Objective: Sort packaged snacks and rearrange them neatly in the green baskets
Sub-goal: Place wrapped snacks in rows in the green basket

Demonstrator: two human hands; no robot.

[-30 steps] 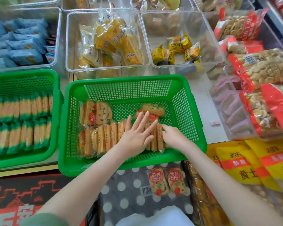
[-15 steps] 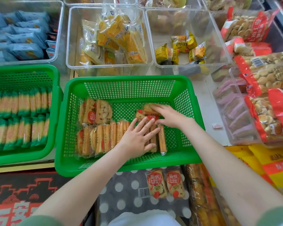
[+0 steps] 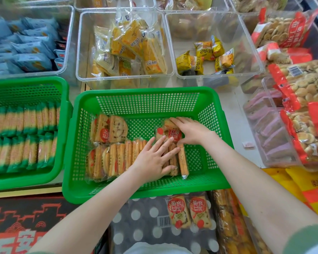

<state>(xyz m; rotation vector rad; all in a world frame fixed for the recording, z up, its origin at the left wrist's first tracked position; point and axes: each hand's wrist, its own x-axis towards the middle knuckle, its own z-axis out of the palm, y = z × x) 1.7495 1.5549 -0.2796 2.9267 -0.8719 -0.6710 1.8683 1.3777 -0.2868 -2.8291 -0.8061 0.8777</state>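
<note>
The middle green basket (image 3: 136,92) holds clear packets of toast slices with red labels. Several stand on edge in a front row (image 3: 116,160), and a few more stand at the back left (image 3: 108,129). My left hand (image 3: 154,160) lies flat, fingers spread, on the right end of the front row. My right hand (image 3: 191,131) reaches over the loose packets (image 3: 170,133) at the back right, fingers across the top and thumb at the near side, gripping one. Two more such packets (image 3: 189,211) lie on dotted cloth below the basket.
A second green basket (image 3: 26,83) at left is packed with green-edged packets. Behind stand clear bins with blue packets (image 3: 26,52), yellow cake packets (image 3: 128,44) and small yellow snacks (image 3: 207,54). Big red-trimmed biscuit bags (image 3: 301,85) pile at right, yellow bags (image 3: 310,189) below them.
My right hand moved from the right end of the front row up to the loose packets at the basket's back right. My left hand stayed flat on the row.
</note>
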